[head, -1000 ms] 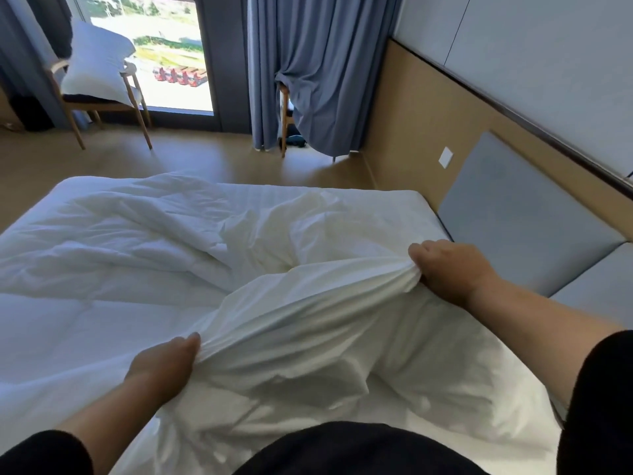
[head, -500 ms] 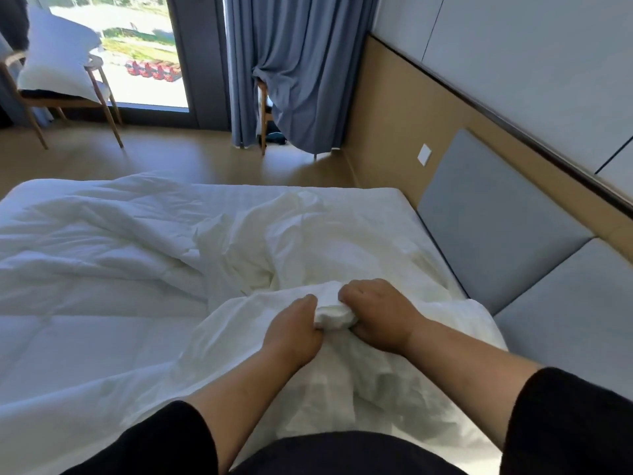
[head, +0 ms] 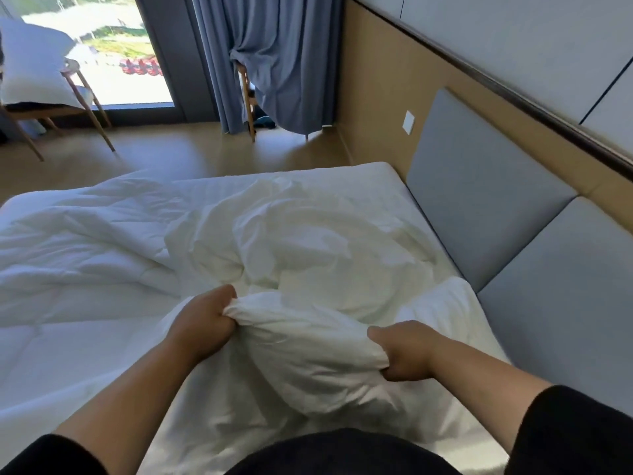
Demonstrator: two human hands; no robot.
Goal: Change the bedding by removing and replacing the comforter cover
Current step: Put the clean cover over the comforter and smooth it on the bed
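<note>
Gripping a bunched ridge of the white cover (head: 308, 341) at two places, the hands are seen low over the near side of the bed (head: 370, 176). The left hand (head: 202, 329) is closed round the far-left end of the bunch, and the right hand (head: 404, 351) is curled round its near-right end, so a thick fold is stretched between them. The rest of the cover is heaped in crumpled folds toward the headboard (head: 479, 200), while the quilted comforter (head: 68, 241) is spread across the left half of the bed.

Several slips can be expected from here. If filling is caught together with the cover in either fist, the comforter is likely to be dragged along instead of being freed. Because everything is white, a layer may be mistaken for another and the cover twisted. A hard pull against a snagged corner could strain a seam. Loose folds could also be tipped off the near edge onto the floor (head: 205, 156).
</note>
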